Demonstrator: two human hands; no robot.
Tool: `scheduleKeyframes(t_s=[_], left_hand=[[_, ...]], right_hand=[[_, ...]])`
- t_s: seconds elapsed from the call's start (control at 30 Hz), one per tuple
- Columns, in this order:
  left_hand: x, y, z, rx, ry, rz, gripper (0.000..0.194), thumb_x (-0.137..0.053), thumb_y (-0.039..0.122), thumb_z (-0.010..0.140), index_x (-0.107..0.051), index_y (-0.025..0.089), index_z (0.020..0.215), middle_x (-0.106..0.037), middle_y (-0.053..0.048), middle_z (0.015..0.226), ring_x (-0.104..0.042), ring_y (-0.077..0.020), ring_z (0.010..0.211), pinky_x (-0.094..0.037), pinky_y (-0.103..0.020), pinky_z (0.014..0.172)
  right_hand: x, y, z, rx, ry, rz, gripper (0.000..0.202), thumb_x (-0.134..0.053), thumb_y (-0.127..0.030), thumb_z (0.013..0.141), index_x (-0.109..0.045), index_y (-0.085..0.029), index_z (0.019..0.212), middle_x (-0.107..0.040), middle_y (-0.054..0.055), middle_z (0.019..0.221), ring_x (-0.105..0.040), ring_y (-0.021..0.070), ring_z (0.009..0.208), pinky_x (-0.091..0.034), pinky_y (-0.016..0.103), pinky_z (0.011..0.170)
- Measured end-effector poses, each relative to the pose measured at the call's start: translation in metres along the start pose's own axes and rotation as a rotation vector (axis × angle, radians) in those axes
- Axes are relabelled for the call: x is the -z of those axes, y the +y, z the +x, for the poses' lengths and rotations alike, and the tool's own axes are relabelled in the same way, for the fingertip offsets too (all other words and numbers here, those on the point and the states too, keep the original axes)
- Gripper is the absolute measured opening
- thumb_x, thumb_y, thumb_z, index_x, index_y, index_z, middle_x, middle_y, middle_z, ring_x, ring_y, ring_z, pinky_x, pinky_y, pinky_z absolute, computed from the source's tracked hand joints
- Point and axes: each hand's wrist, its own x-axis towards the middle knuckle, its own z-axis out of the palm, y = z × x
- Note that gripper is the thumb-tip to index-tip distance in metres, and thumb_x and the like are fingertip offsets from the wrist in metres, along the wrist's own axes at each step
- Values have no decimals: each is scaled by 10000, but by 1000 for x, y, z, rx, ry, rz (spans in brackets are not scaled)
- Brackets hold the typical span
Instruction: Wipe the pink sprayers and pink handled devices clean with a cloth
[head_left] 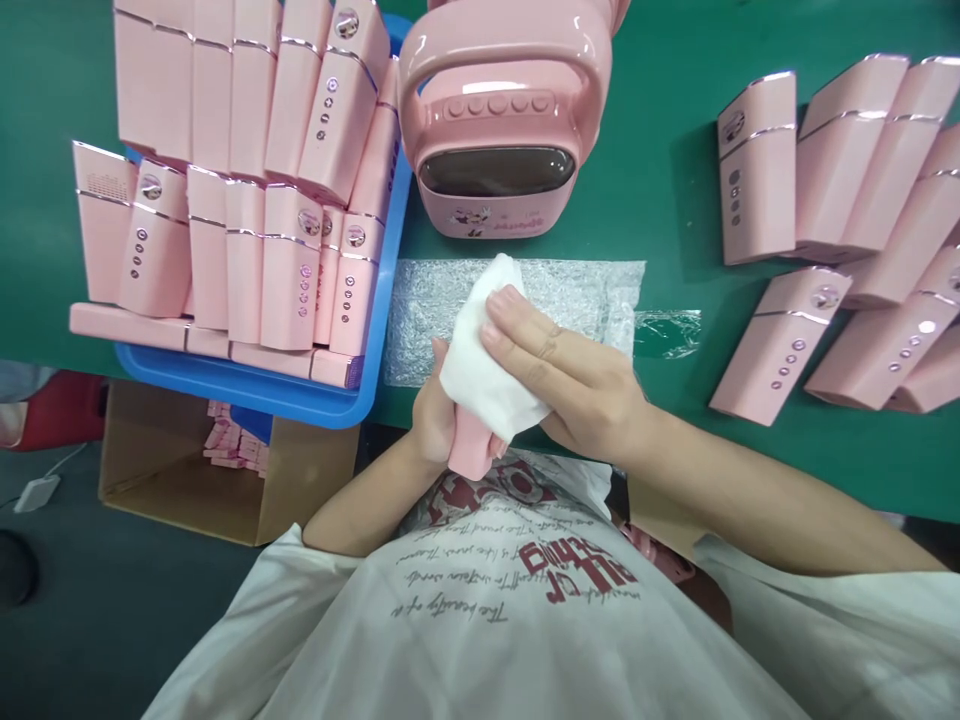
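Close to my body, my left hand [433, 412] is wrapped round a pink box-shaped device [471, 447]. Only its lower end shows, because a white cloth [480, 355] covers the rest. From above, my right hand [574, 375] presses the cloth onto the device with its fingers together. Beneath and beyond my hands lies a flat clear bubble-wrap sheet [420, 300] on the green table. Similar pink devices with round buttons and a silver band stand to the right, one of them a leaning device [780, 345].
A blue tray [375, 350] on the left is packed with upright pink devices [285, 265]. Straight ahead stands a larger pink appliance [499, 215] with a handle and dark display. Below the table edge, a cardboard box [187, 480] contains small pink pieces.
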Motion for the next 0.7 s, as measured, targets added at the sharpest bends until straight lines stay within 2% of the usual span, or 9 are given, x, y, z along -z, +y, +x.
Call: scheduleKeyframes(t_s=[0.07,0.13,0.23,0.3,0.4,0.53,0.63,0.7], left_hand=[[0,-1,1,-57,-51,-10,895,-118,860,822,-574,153,516,-531,-47,389,-498,-130,315,-375,-243,311],[-2,-1,2,-129,-83,-13,795,-273,831,837,-587,154,564,-537,-27,384,-480,-125,305,-366,-236,302],[-7,-1,3,-212,-39,-10,652,-449,729,857,-619,142,631,-562,-19,406,-504,-127,329,-394,-226,327],[-9,1,2,-246,-24,-17,613,-506,681,855,-629,128,621,-558,-28,404,-510,-127,335,-384,-217,324],[-9,7,0,-166,-110,-69,655,-478,687,863,-592,131,535,-486,-31,349,-457,-112,292,-321,-204,295],[-7,19,-5,33,-235,-208,678,-405,710,883,-553,143,543,-387,16,332,-349,-76,225,-225,-192,250],[-6,21,-6,65,-265,-272,636,-444,678,889,-536,145,555,-382,39,369,-315,-57,208,-217,-189,237],[-6,17,-6,40,-267,-246,619,-468,671,878,-542,144,562,-399,33,363,-339,-64,218,-246,-186,246]], right_hand=[[0,0,0,-11,8,8,657,-514,-82,932,-288,-197,1539,-421,113,1510,-443,253,1388,-511,435,1092],[0,-1,1,-65,24,11,626,-488,-87,946,-314,-225,1531,-437,99,1502,-474,233,1365,-539,382,1057],[0,-2,3,-134,44,3,565,-455,-83,952,-391,-217,1498,-486,108,1465,-532,227,1315,-561,326,1017],[1,-1,5,-117,62,-29,503,-454,-66,944,-471,-152,1439,-535,150,1414,-567,231,1279,-564,318,1009],[5,6,6,-21,46,-47,379,-496,-53,921,-578,-55,1291,-608,214,1308,-618,224,1217,-577,292,977],[11,19,6,49,17,53,414,-544,-86,906,-570,-150,1315,-656,118,1274,-658,169,1155,-612,232,862],[11,22,6,56,60,126,432,-535,-100,913,-560,-202,1332,-668,70,1263,-668,144,1132,-617,206,801],[9,20,6,60,71,106,415,-531,-93,910,-574,-179,1313,-660,90,1272,-674,142,1119,-610,210,833]])
